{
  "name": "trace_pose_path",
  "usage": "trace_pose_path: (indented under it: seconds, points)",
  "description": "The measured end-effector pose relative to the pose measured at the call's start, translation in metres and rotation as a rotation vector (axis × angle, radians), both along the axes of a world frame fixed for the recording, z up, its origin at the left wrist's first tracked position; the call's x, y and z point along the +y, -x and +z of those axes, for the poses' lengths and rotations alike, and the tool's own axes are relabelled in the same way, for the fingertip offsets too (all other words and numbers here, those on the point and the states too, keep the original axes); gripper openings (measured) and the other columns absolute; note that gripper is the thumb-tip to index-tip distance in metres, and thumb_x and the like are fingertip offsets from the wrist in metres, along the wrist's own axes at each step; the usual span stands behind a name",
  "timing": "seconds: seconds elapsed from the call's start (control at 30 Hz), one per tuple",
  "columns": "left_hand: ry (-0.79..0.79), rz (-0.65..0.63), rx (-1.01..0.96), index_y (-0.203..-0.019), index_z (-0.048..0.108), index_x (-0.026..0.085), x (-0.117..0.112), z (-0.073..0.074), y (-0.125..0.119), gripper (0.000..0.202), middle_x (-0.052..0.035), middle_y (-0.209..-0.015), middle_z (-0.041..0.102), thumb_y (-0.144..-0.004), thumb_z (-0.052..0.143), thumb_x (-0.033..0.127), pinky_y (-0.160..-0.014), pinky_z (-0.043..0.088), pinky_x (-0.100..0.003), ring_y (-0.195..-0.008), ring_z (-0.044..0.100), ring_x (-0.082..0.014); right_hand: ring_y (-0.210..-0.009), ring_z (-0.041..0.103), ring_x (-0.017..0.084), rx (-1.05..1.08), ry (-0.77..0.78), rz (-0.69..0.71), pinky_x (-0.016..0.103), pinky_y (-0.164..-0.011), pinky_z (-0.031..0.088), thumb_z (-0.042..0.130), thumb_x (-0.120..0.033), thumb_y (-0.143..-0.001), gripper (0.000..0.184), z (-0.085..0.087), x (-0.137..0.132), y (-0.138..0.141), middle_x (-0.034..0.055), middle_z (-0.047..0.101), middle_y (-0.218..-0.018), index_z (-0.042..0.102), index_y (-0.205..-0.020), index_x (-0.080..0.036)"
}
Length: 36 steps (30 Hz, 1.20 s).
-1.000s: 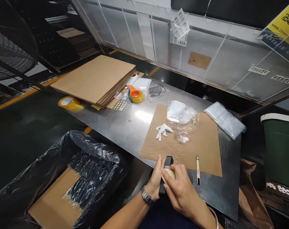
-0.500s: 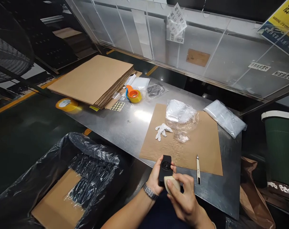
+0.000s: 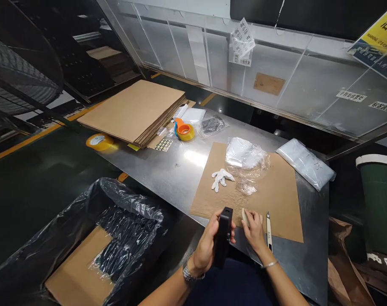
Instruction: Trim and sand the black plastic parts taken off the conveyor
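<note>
Since before, my right hand point(image 3: 254, 227) has left the black device point(image 3: 223, 233), pinching the pale pad point(image 3: 244, 215) onto the cardboard sheet point(image 3: 276, 191); my left hand point(image 3: 208, 248) grips the device edge-on at the desk's point(image 3: 177, 170) near edge.

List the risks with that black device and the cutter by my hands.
The black rectangular device is gripped by the left hand alone, at the edge of the steel table; a slip might drop it. The slim white cutter lies right beside the right hand, which holds a small pale pad and could brush it.
</note>
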State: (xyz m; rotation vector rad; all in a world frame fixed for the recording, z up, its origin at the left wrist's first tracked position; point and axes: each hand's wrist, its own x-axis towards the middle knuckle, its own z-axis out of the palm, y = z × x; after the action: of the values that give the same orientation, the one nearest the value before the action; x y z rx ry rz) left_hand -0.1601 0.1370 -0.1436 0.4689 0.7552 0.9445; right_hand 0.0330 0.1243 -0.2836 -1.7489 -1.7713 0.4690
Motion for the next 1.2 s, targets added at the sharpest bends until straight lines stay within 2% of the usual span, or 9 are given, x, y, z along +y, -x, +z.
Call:
trace_pose_path:
  seconds: [0.1,0.17,0.33,0.43,0.5,0.6,0.7,0.8,1.2]
  points:
    - [-0.286,-0.065,0.241,-0.117,0.047,0.021,-0.009,-0.004,0.005,0.043,-0.0084,-0.108,0.057,-0.08,0.049,0.043,-0.083,0.043,-0.035,-0.093,0.055,-0.0206,-0.089,0.046,0.025,0.024,0.025,-0.065,0.048,-0.078,0.041,0.042,-0.037,-0.085,0.035,-0.012,0.022,-0.002,0.0124,0.055,-0.094,0.06,-0.108,-0.017]
    - [-0.423,-0.093,0.485,-0.119,0.046,0.021,-0.012,-0.005,0.008,0.041,-0.0088,-0.117,0.053,-0.082,0.049,0.04,-0.095,0.035,-0.037,-0.108,0.048,-0.0227,-0.093,0.045,0.027,0.06,0.037,-0.096,0.052,-0.081,0.038,0.04,-0.04,-0.085,0.039,0.0,0.027,-0.002,0.0144,0.055,-0.098,0.059,-0.108,-0.015]
    - [-0.514,-0.188,0.866,-0.122,0.041,0.025,-0.011,0.008,0.008,0.041,-0.0072,-0.12,0.05,-0.083,0.049,0.034,-0.097,0.034,-0.035,-0.111,0.046,-0.0204,-0.09,0.054,0.017,0.308,0.1,0.077,0.034,-0.08,0.046,0.032,-0.038,-0.091,0.04,0.076,0.011,0.011,0.009,0.054,-0.109,0.039,-0.126,-0.022]
    - [-0.543,-0.249,0.907,-0.126,0.034,0.027,-0.009,0.017,0.006,0.05,-0.0068,-0.123,0.047,-0.08,0.053,0.034,-0.097,0.034,-0.036,-0.113,0.045,-0.0204,-0.084,0.056,0.016,0.679,0.212,0.216,0.029,-0.073,0.049,0.047,-0.036,-0.086,0.041,0.115,-0.001,0.023,0.0067,0.056,-0.102,0.039,-0.124,-0.024]
    - [-0.541,-0.275,0.868,-0.131,0.027,0.03,-0.008,0.021,0.005,0.06,-0.0066,-0.126,0.044,-0.078,0.056,0.033,-0.097,0.035,-0.036,-0.114,0.045,-0.0205,-0.075,0.056,0.013,0.838,0.275,0.206,0.025,-0.062,0.05,0.054,-0.031,-0.083,0.036,0.128,-0.004,0.027,0.0034,0.057,-0.091,0.044,-0.118,-0.026]
    - [-0.452,-0.315,0.702,-0.136,0.01,0.027,-0.008,0.025,0.005,0.078,-0.007,-0.116,0.053,-0.076,0.059,0.03,-0.088,0.042,-0.033,-0.1,0.054,-0.0185,-0.062,0.054,0.009,0.986,0.311,0.202,0.02,-0.052,0.048,0.056,-0.026,-0.082,0.03,0.133,-0.004,0.027,-0.0003,0.056,-0.083,0.049,-0.111,-0.028]
    - [-0.37,-0.398,0.602,-0.135,0.018,0.021,-0.006,0.029,0.006,0.075,-0.0071,-0.107,0.059,-0.073,0.062,0.03,-0.08,0.045,-0.031,-0.091,0.057,-0.0181,-0.057,0.053,0.007,1.047,0.338,0.248,0.02,-0.05,0.047,0.058,-0.024,-0.08,0.029,0.136,-0.003,0.021,-0.0022,0.054,-0.077,0.051,-0.109,-0.028]
    - [-0.347,-0.444,0.641,-0.129,0.032,0.021,-0.006,0.035,0.007,0.066,-0.0078,-0.114,0.056,-0.071,0.063,0.031,-0.081,0.044,-0.03,-0.098,0.054,-0.0202,-0.053,0.051,0.006,1.063,0.405,0.335,0.019,-0.046,0.045,0.058,-0.024,-0.08,0.029,0.139,-0.003,0.016,-0.0022,0.053,-0.072,0.052,-0.109,-0.026]
    - [-0.367,-0.525,0.758,-0.132,0.026,0.022,-0.013,0.04,0.011,0.067,-0.0053,-0.107,0.058,-0.074,0.058,0.031,-0.076,0.045,-0.029,-0.082,0.055,-0.0157,-0.046,0.048,0.005,1.083,0.454,0.353,0.016,-0.044,0.04,0.06,-0.025,-0.078,0.016,0.141,-0.003,0.017,-0.0053,0.05,-0.063,0.05,-0.09,-0.023]
